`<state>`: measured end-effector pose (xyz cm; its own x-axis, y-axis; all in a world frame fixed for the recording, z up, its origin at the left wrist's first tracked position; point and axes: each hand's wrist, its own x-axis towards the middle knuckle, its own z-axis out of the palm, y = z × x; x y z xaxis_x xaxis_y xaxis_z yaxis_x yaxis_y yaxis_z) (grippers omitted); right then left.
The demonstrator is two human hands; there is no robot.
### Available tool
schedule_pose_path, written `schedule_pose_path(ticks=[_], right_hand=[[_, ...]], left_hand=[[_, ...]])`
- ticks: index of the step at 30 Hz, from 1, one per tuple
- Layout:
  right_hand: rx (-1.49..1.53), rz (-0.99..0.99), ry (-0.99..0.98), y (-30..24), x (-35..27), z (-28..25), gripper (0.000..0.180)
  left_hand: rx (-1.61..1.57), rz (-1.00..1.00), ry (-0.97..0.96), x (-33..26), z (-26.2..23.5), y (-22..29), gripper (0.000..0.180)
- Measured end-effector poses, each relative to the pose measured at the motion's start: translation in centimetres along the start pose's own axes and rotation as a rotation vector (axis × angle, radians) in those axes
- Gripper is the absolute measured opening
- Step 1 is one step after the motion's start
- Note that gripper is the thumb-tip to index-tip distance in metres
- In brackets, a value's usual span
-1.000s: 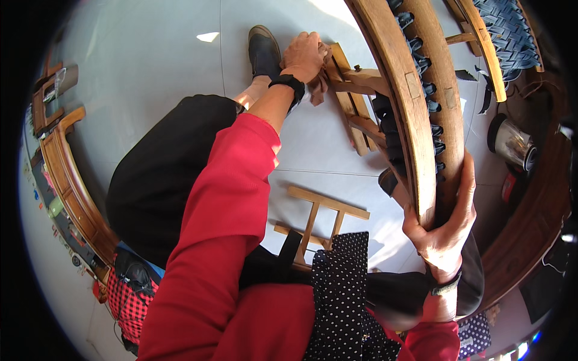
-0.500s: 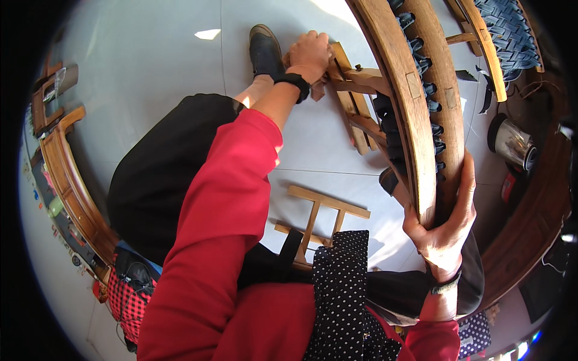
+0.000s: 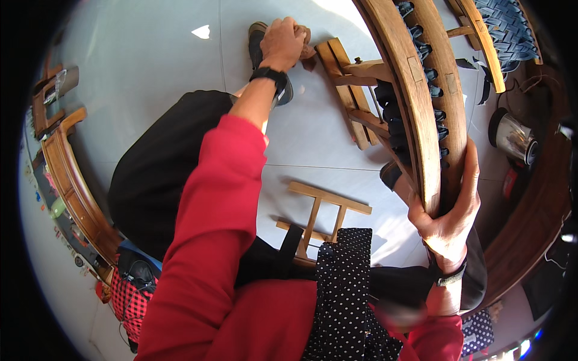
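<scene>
- Head view, left hand (image 3: 283, 45): its fingers curl inward around a bunched brown cloth (image 3: 307, 51), with the dark shoe (image 3: 255, 51) just behind in the view.
- What has just changed: the hand and cloth have drawn off leftward from the parallel wooden bars (image 3: 329, 60) of the frame, leaving a gap of floor (image 3: 319, 138), so those bars now have no cloth against them.
- Right hand (image 3: 448, 222): thumb and fingers spread around the near end of the wooden frame (image 3: 414, 90), gripping it.
- That frame, apparently a chair's, fills the right of centre, tilted, dark straps (image 3: 430, 75) looped along its rail.
- A small wooden rack (image 3: 330, 197) lies between the legs; a second chair (image 3: 506, 30) with woven blue strapping stands beyond.
- Whether the cloth is folded or crumpled inside the fist, I cannot tell.
</scene>
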<state>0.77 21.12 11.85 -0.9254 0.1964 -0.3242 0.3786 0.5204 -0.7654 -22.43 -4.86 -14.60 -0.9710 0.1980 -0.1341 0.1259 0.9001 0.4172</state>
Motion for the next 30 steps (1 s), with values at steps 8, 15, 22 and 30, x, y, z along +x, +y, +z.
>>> schedule_pose_path(ticks=[8, 15, 22, 30], right_hand=[[-0.052, -0.103, 0.032, 0.6, 0.1, 0.2, 0.097], [0.021, -0.1, 0.082, 0.6, 0.1, 0.7, 0.097], [-0.002, -0.138, 0.115, 1.2, 0.1, 0.8, 0.099], [-0.036, -0.1, 0.096, 0.1, -0.2, 1.0, 0.098]], left_hand=[[-0.649, -0.364, -0.217, -12.3, 3.0, 3.2, 0.031], [-0.629, -0.202, 0.115, -16.4, 8.9, 7.2, 0.052], [-0.372, 0.09, 0.067, -15.7, 7.2, 6.7, 0.038], [-0.212, -0.072, -0.173, -15.0, 8.0, 7.5, 0.039]])
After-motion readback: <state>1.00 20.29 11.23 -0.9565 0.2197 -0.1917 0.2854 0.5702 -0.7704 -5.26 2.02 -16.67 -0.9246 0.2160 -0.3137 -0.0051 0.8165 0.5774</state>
